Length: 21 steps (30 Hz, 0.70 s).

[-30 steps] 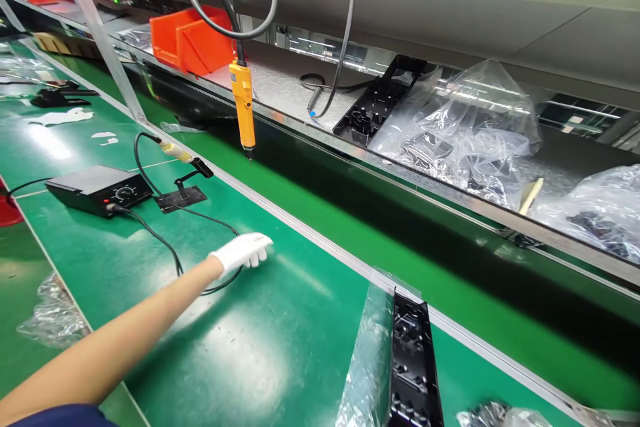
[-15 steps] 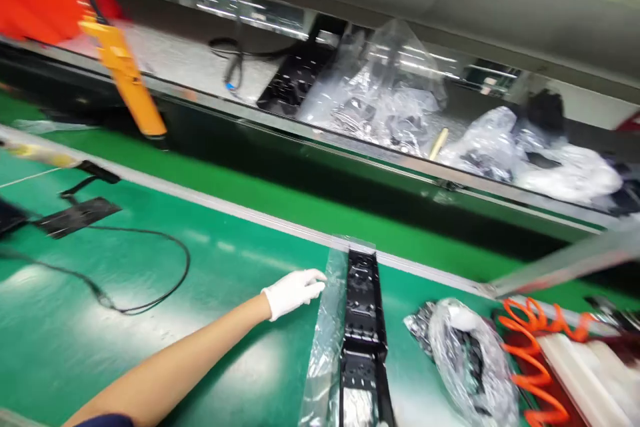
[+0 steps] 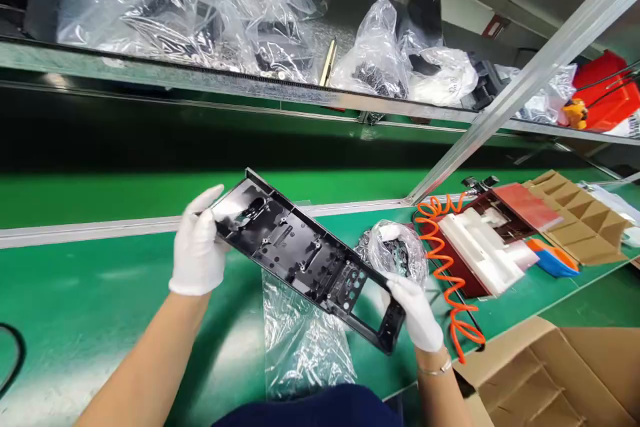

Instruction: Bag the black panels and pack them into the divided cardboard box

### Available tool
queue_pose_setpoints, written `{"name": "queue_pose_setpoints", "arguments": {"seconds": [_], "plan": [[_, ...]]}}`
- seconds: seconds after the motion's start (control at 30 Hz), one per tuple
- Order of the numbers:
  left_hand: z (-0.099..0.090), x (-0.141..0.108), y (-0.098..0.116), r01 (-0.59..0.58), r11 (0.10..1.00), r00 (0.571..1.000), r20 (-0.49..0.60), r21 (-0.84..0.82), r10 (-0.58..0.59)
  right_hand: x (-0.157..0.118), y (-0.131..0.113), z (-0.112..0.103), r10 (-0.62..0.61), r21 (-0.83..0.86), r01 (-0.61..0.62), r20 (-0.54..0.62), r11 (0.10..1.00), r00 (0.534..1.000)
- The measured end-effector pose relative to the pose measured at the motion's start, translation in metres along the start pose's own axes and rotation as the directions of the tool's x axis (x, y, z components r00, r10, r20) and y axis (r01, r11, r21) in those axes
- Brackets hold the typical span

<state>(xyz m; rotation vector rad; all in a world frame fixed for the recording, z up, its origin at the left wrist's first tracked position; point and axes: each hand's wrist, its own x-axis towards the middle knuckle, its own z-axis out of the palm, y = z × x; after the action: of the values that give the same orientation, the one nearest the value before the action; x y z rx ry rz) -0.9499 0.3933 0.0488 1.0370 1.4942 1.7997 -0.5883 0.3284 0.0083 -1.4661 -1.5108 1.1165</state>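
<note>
A long black plastic panel (image 3: 295,247) with ribs, small holes and a rectangular opening is held up over the green bench, tilted down to the right. My left hand (image 3: 200,247), in a white glove, grips its upper left end. At the lower right end my right hand (image 3: 415,310), also gloved in white, holds the edge beside the opening. Beneath the panel a clear plastic bag (image 3: 305,347) lies flat on the bench (image 3: 120,300).
To the right are a bag of black parts (image 3: 397,250), a coiled orange hose (image 3: 443,253), a red and white fixture (image 3: 483,250) and cardboard dividers (image 3: 580,220). An open carton (image 3: 530,373) stands lower right. Bagged parts line the shelf (image 3: 200,77), and a metal post (image 3: 520,83) slants down.
The view has swung right. The black panel, earlier lying on the bench by the clear bag, is now lifted in both hands. My left hand has closed on it, and my right hand has come into view.
</note>
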Motion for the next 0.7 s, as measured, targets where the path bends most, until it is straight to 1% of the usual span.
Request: {"name": "queue_pose_setpoints", "arguments": {"seconds": [0.03, 0.1, 0.17, 0.27, 0.33, 0.37, 0.47, 0.6, 0.7], "plan": [[0.002, -0.001, 0.008, -0.076, 0.995, 0.997, -0.040, -0.060, 0.073, 0.005, -0.002, -0.003, -0.040, -0.012, 0.039, -0.042, 0.999, 0.998], [0.005, -0.002, 0.022, -0.209, 0.972, 0.974, -0.110, -0.111, 0.197, 0.015, -0.006, -0.007, -0.112, -0.054, 0.106, -0.111, 0.993, 0.987], [0.009, -0.001, 0.031, -0.285, 0.948, 0.951, -0.168, -0.140, 0.261, 0.024, -0.010, -0.008, -0.177, -0.049, 0.171, -0.141, 0.984, 0.974], [0.013, 0.002, 0.036, -0.388, 0.900, 0.906, -0.260, -0.200, 0.333, 0.035, -0.014, -0.007, -0.281, 0.056, 0.297, -0.198, 0.953, 0.939], [0.015, 0.003, 0.037, -0.458, 0.855, 0.872, -0.310, -0.243, 0.379, 0.040, -0.013, -0.006, -0.307, 0.130, 0.347, -0.256, 0.929, 0.917], [0.015, 0.004, 0.037, -0.481, 0.837, 0.860, -0.326, -0.261, 0.392, 0.041, -0.010, -0.006, -0.304, 0.157, 0.354, -0.274, 0.922, 0.913], [0.016, 0.002, 0.040, -0.495, 0.816, 0.856, -0.328, -0.298, 0.400, 0.043, 0.000, -0.006, -0.266, 0.218, 0.331, -0.281, 0.918, 0.922], [0.017, -0.001, 0.043, -0.512, 0.812, 0.845, -0.334, -0.279, 0.418, 0.042, 0.014, -0.002, -0.132, 0.408, 0.244, -0.283, 0.880, 0.950], [0.017, 0.000, 0.043, -0.521, 0.815, 0.838, -0.336, -0.256, 0.430, 0.043, 0.018, 0.002, -0.078, 0.427, 0.199, -0.284, 0.882, 0.956]]}}
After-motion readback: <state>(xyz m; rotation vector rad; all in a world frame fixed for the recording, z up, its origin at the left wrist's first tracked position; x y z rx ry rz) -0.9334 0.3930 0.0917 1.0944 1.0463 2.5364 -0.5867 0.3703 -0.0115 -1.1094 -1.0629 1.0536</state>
